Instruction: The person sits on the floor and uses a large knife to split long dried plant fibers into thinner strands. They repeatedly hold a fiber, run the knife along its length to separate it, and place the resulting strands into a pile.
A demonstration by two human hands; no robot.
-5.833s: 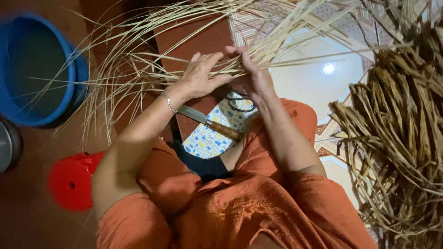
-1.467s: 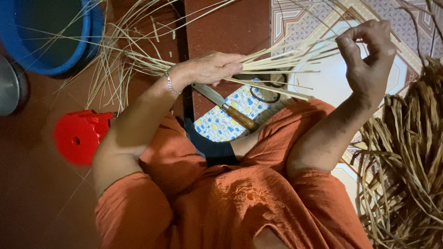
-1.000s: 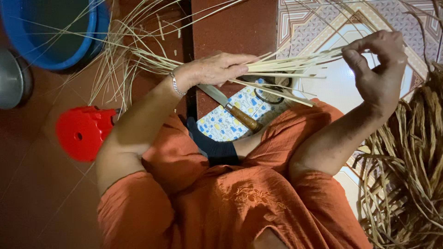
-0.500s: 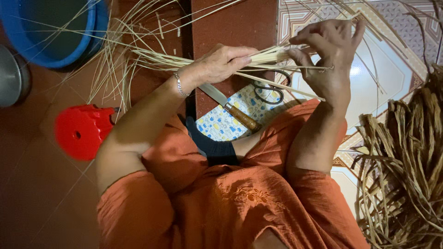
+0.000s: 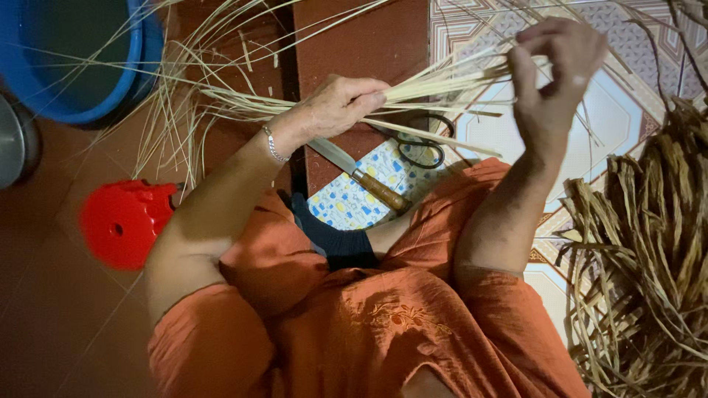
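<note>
Left hand: the left hand (image 5: 341,105) is being kept curled around a bundle of pale straw strips (image 5: 442,81), fingers pressed together on it above the knife.
Right hand: the right hand (image 5: 553,74) is being held raised at the bundle's right end, fingertips pinching thin strands; exactly which strands are being pinched cannot be told.
Bundle axis: the long axis is running roughly left to right, tilting slightly upward toward the right hand; to the left of the left hand the strips are fanning out loose toward the blue tub (image 5: 74,59).
Under the hands: a knife (image 5: 361,177) with a wooden handle is lying on a patterned cloth (image 5: 354,203), blade pointing up-left; black scissors (image 5: 424,144) are lying just beside it.
Further out: a red plastic stool (image 5: 122,221) is sitting on the floor at the left; a heap of darker dried strips (image 5: 649,258) is piled at the right.
Hidden or cut off: the tub, the heap and the strip ends are being cut by the frame edges; a grey metal vessel (image 5: 15,144) is only partly showing.
</note>
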